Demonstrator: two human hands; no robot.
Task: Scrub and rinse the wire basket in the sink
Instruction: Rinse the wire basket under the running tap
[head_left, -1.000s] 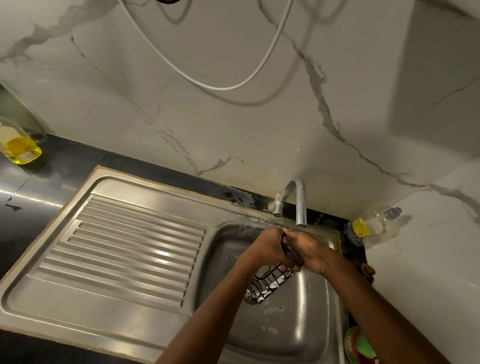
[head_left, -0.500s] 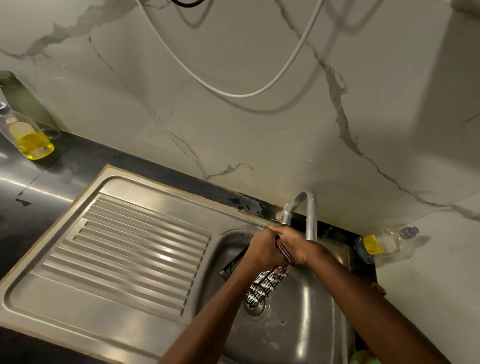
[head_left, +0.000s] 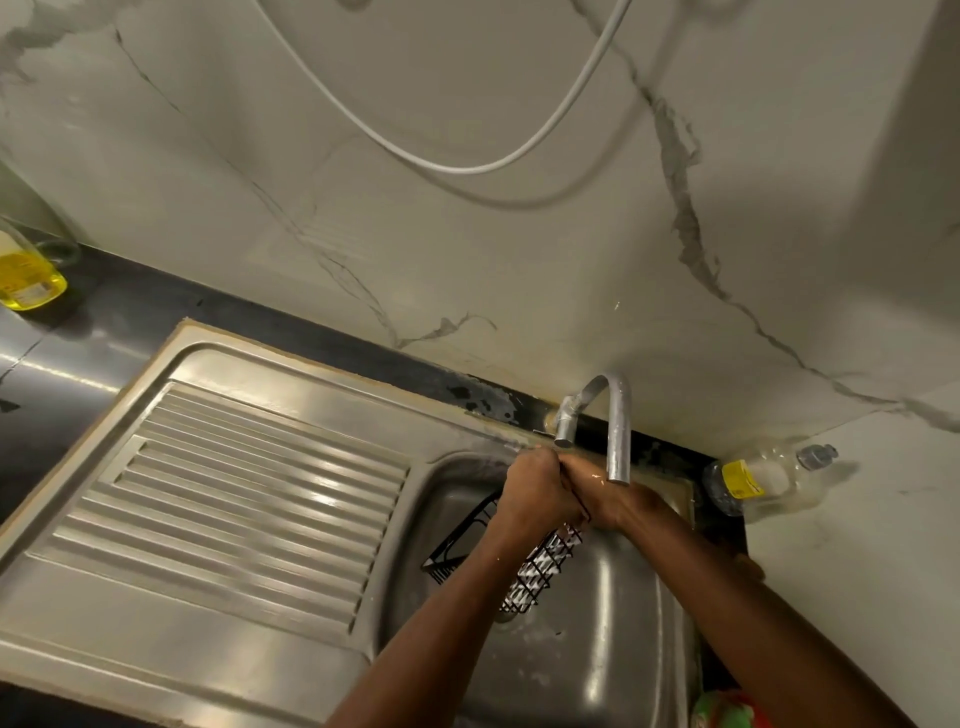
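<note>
compared with half a second ago, both hands sit a little higher against the tap (head_left: 613, 431), and more of the basket (head_left: 524, 571) shows below them, its black frame now reaching out at 9 o'clock of the left wrist. the left hand (head_left: 537, 493) curls its fingers round the basket's top edge, knuckles up, just under the tap's short spout. the right hand (head_left: 605, 496) presses against it at 3 o'clock, fingers folded onto the same edge; whether it holds a scrubber cannot be told. the basket hangs tilted inside the sink (head_left: 639, 613), its lower end over the drain at 6 o'clock of the hands. a clear bottle (head_left: 763, 478) lies on its side at 3 o'clock of the tap, its yellow label too small to read. a yellow bottle (head_left: 28, 275) stands at the far 9 o'clock edge on the counter (head_left: 119, 317), its label print also unreadable.
</note>
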